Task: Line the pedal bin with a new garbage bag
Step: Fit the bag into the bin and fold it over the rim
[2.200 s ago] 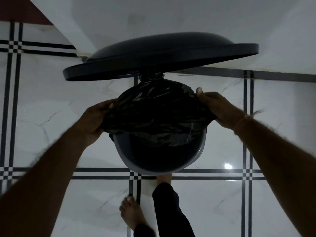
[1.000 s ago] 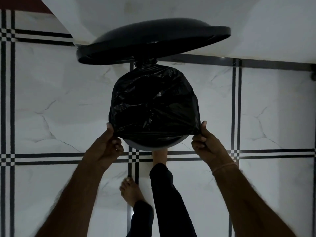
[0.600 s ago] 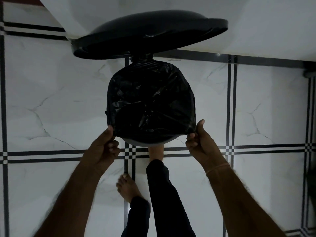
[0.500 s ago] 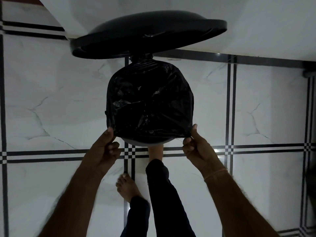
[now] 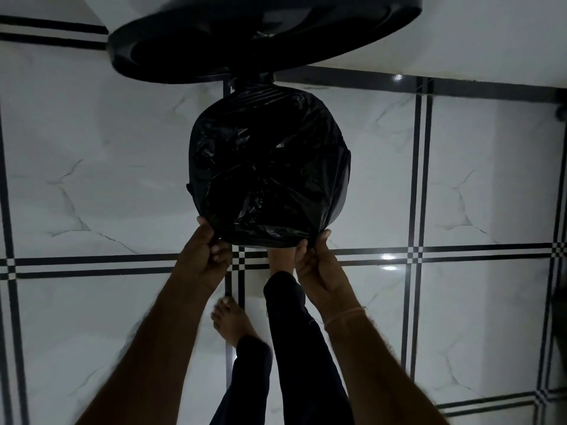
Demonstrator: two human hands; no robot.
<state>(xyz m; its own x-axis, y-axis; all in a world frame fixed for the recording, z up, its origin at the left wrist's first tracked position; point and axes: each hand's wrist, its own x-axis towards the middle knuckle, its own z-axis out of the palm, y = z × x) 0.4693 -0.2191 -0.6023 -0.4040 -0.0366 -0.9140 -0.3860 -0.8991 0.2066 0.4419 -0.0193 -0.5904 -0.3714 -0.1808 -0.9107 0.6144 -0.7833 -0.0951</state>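
Note:
A black garbage bag (image 5: pixel 267 167) is stretched over the whole mouth of the pedal bin and hides its rim. The bin's dark lid (image 5: pixel 264 38) stands raised at the top of the view. My left hand (image 5: pixel 204 256) pinches the bag's edge at the near-left side of the bin. My right hand (image 5: pixel 316 262) pinches the edge at the near-right side. A bare foot (image 5: pixel 280 260) reaches under the bin's front, where the pedal is hidden.
The floor (image 5: pixel 92 179) is white marble tile with black double lines. A white wall (image 5: pixel 491 41) rises behind the bin. My other bare foot (image 5: pixel 230 320) stands on the tiles just left of the leg.
Both hands have drawn the bag's edge forward and down over the near rim, and now sit closer together. The grey rim that showed earlier is covered. The view has moved closer to the bin.

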